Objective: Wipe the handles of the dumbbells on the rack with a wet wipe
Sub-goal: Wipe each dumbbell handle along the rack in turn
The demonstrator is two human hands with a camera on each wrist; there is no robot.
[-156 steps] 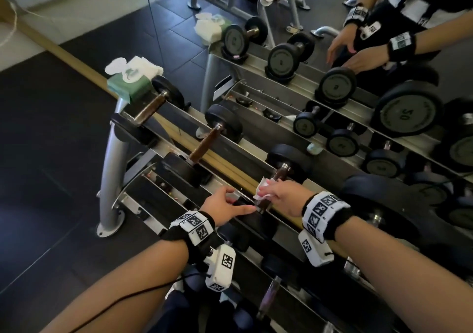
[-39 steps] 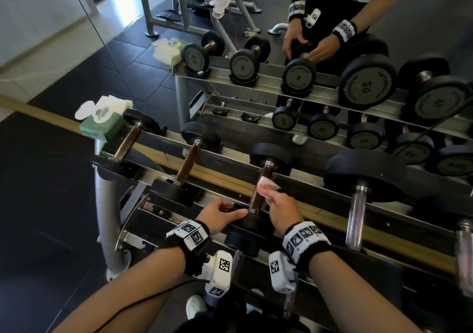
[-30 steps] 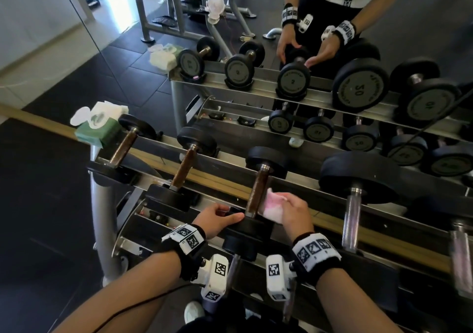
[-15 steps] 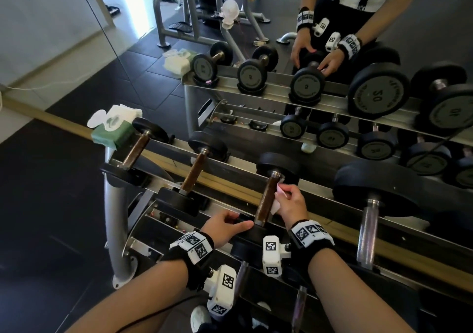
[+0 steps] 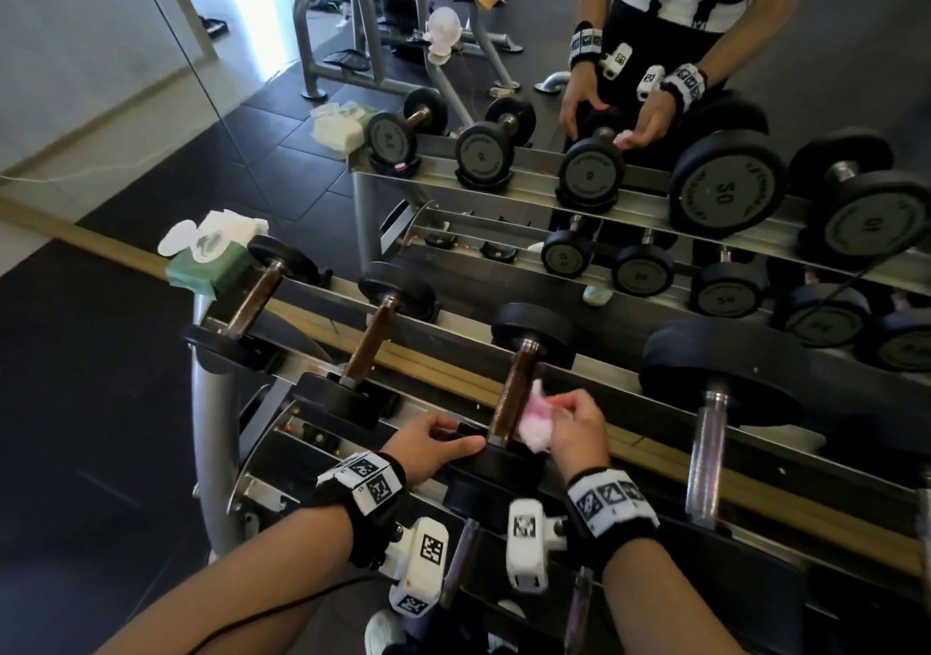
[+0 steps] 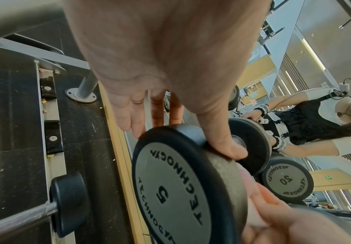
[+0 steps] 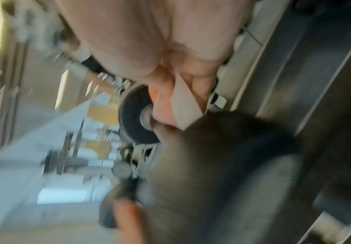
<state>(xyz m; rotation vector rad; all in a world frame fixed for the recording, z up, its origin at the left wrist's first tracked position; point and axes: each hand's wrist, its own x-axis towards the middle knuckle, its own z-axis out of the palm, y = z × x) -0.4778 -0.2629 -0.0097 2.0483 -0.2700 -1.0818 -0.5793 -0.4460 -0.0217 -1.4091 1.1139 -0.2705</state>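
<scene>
Several dumbbells lie across the rack (image 5: pixel 282 458). The third one has a brown handle (image 5: pixel 516 387) and a near head marked 5 (image 6: pixel 170 189). My left hand (image 5: pixel 433 445) holds that near head, thumb on its rim (image 6: pixel 229 148) and fingers down its far side. My right hand (image 5: pixel 574 428) grips a crumpled pinkish-white wet wipe (image 5: pixel 534 417) against the right side of the handle's lower half. In the blurred right wrist view the wipe (image 7: pixel 185 105) sticks out of my right hand (image 7: pixel 181 79).
A green wipe pack (image 5: pixel 216 264) sits on the rack's left end beside the first dumbbell (image 5: pixel 252 302). The second dumbbell (image 5: pixel 370 347) is to the left, and a bigger one with a silver handle (image 5: pixel 705 453) to the right. A mirror behind reflects the rack.
My right hand slid the wipe up the third handle and has come back down to its lower half. The left hand has stayed on the near head.
</scene>
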